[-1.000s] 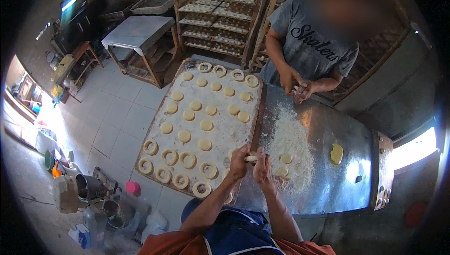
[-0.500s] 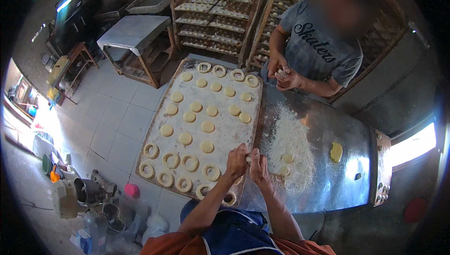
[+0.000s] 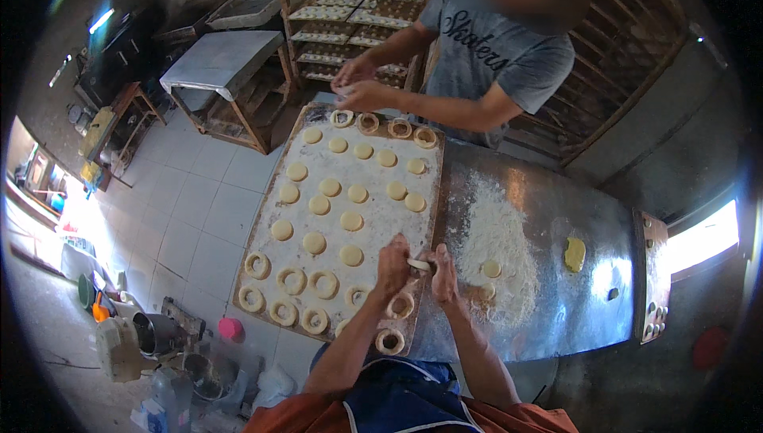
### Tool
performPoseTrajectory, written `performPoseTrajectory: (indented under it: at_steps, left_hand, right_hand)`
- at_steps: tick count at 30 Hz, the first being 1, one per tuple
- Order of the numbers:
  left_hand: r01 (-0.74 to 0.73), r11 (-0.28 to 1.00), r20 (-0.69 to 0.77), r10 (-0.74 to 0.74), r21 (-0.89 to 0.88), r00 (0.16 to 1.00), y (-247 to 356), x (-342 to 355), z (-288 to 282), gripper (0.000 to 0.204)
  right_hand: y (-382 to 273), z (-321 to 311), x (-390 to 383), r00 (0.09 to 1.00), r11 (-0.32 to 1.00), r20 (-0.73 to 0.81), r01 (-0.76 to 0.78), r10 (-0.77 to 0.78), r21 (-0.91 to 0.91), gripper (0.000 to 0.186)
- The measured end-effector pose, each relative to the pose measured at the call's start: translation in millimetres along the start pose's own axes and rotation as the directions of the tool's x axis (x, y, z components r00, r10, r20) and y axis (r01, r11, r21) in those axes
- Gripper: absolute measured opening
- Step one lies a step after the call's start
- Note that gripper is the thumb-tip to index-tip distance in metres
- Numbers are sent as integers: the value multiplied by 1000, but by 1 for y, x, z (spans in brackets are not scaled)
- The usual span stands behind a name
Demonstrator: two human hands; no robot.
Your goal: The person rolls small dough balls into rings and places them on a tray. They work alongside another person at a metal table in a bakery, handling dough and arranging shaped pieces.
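Observation:
Over the right edge of a floured wooden board (image 3: 262, 274), my left hand (image 3: 393, 267) and my right hand (image 3: 444, 275) are closed on a pale piece of dough (image 3: 419, 264). The dough stretches between my fingers, which hide most of its shape. Flat round dough discs (image 3: 351, 221) lie in loose rows across the middle of the board. Dough rings (image 3: 292, 280) line its near side, some partly hidden by my left forearm, and more rings (image 3: 400, 128) sit along the far edge. Two discs (image 3: 491, 268) rest on flour to the right of my right hand.
A steel table (image 3: 556, 306) holds spread flour (image 3: 501, 222) and a yellow lump (image 3: 575, 255). Across the board stands a co-worker (image 3: 493, 59), both hands together above its far edge. Behind are racks (image 3: 358, 15) of dough-filled trays; a small table (image 3: 222, 59) stands left, buckets (image 3: 155, 331) lower left.
The co-worker has shifted left, hands now over the board's far edge. My hands have moved slightly, and more of the dough shows between them. A ring near my left wrist is now uncovered.

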State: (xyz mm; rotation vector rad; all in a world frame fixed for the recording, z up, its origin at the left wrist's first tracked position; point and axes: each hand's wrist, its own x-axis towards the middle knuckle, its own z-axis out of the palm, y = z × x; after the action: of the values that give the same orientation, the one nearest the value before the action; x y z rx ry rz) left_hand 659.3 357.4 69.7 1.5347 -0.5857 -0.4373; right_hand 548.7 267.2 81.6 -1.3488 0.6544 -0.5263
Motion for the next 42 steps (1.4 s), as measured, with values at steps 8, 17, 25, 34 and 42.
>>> performPoseTrajectory:
  at_steps: [8,17,25,34,42]
  left_hand:
    - [1,805,-170,124,593,978,-24,75,-8,25]
    - [-282,761,128,257,584,958,-21,60,-20,27]
    - [-229,747,-40,324,624,945,6,25,-34,35]
    - [-107,559,60,102,822,993,17,-26,-120,27]
    - [-100,878,1,113,468,994,56,-47,-63,27]
  right_hand:
    - [-57,11,33,993,608,-76,-8,-86,-794,55]
    - [-24,-29,18,960,530,207,278,-190,-801,55]
    - [-10,11,45,892,433,320,437,-319,-788,47]
    - [19,163,98,844,265,498,536,-199,-802,27]
    - [-18,32,30,944,818,140,329,-299,-472,30]
